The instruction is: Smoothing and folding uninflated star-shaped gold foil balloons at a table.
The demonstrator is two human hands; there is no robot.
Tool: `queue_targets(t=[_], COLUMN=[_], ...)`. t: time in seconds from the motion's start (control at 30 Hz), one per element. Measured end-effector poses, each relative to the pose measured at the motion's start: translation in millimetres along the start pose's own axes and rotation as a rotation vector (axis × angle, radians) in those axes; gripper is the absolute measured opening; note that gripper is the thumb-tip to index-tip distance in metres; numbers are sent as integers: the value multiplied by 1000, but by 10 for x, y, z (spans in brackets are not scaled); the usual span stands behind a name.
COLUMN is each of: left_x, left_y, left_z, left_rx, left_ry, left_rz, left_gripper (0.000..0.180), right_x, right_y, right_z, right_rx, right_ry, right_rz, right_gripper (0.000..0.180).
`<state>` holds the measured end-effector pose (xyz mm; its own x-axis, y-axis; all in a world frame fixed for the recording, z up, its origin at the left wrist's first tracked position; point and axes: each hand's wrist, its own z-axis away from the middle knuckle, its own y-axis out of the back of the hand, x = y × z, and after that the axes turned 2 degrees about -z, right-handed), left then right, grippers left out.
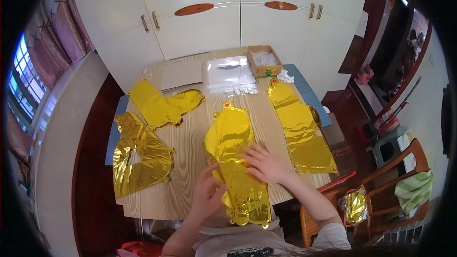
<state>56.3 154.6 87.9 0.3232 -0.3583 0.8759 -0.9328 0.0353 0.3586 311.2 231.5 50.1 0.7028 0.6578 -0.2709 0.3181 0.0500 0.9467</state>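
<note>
A flat, uninflated gold foil balloon (233,133) lies lengthwise in front of me, its lower end at the table's near edge. A small red spot shows at its far tip. My right hand (265,163) rests palm down on the foil's right side, fingers spread. At its left edge is my left hand (207,194), fingers curved and apart, with the fingertips by the foil. Neither hand has a visible grip on it. Another flat gold foil balloon (302,131) lies to the right; two more, one crumpled (143,154) and one folded across (164,103), lie to the left.
Behind the foil on the wooden table (188,150) are a stack of clear plastic bags (231,74), a cardboard sheet (182,75) and an open carton (264,62). A wooden chair (376,181) at right carries packed gold foil (356,206) and a green cloth (414,190).
</note>
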Motion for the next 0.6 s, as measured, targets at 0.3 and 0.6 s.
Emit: queue_targets(t=[0.3,0.6], left_x=[-81,36], left_y=[172,-150], left_z=[230,177], left_rx=[46,-47], left_ry=[103,60], left_rz=[144,156], left_gripper=[12,12], right_x=[-298,-296], right_y=[-211,-252], right_z=[-534,-567], right_rx=[-90,-131], right_ry=[325,304], right_rz=[-86,-82], right_gripper=[46,40])
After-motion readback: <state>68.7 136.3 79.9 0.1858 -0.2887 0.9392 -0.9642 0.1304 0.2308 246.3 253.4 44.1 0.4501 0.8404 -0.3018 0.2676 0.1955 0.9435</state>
